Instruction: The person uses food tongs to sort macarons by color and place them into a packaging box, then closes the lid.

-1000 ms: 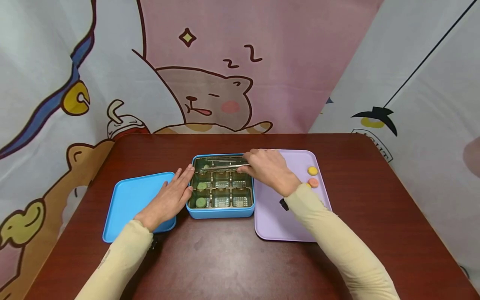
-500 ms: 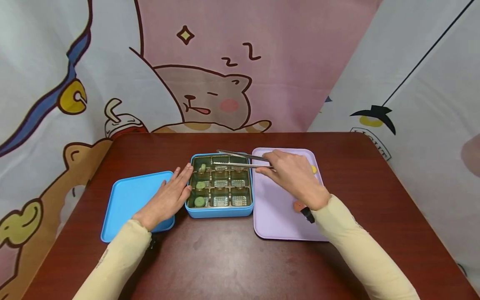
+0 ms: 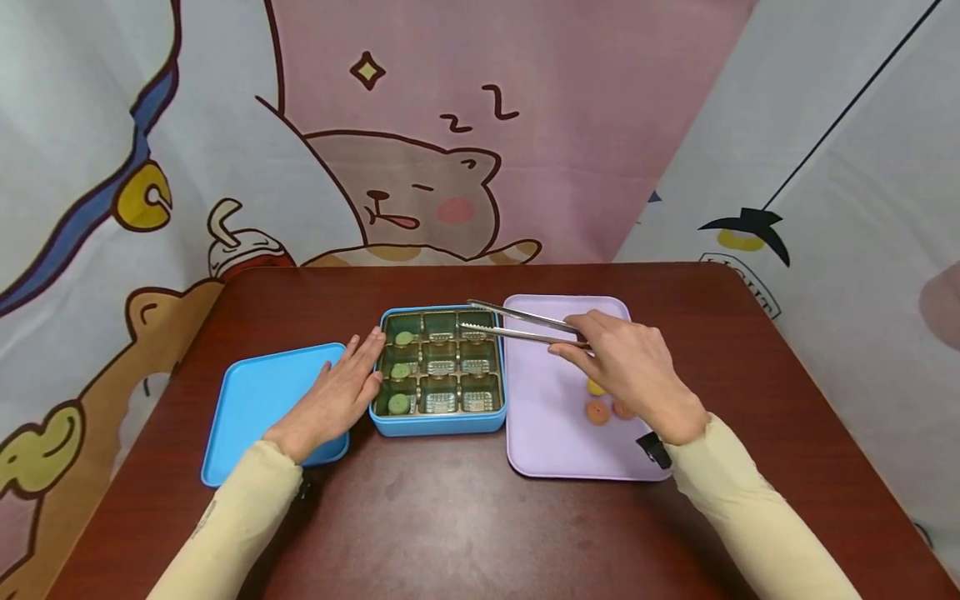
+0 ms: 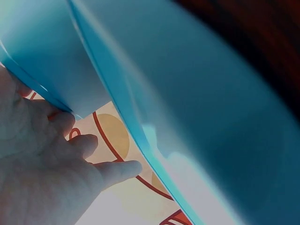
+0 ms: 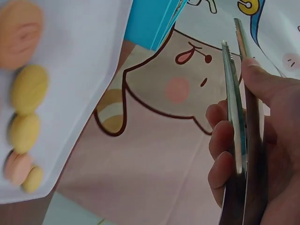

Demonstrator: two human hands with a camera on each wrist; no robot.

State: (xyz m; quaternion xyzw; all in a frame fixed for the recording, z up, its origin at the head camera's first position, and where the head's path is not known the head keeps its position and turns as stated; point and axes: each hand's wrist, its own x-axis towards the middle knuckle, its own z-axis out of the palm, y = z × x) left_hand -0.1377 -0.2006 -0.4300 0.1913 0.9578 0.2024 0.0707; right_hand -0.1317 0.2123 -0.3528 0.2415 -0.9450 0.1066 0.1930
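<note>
Far left, a blue lid (image 3: 262,408) lies flat on the brown bench (image 3: 450,517), its right edge passing under a wrist. Next along, the left hand (image 3: 333,396): fingers straight, laid against the left wall of the blue box (image 3: 438,426). And the box itself, nine compartments inside, three by three! Down its left column sit three green discs (image 3: 401,372), one to a compartment, front, middle and back. Above the back right compartment hover the toothed tips of the metal tongs (image 3: 534,336), a little apart, the arms slanting away over the box's right rim. On the far end it's the right hand (image 3: 637,367), fingers and thumb curled firmly round the tongs, poised above the lilac tray (image 3: 543,425). That tray lies just beside the box, on its right. Under and near the hand, yellow discs (image 5: 30,91) and orange discs (image 5: 21,35) rest on it, partly hidden from the head view; the right wrist view catches them in a rough line, some touching.
</note>
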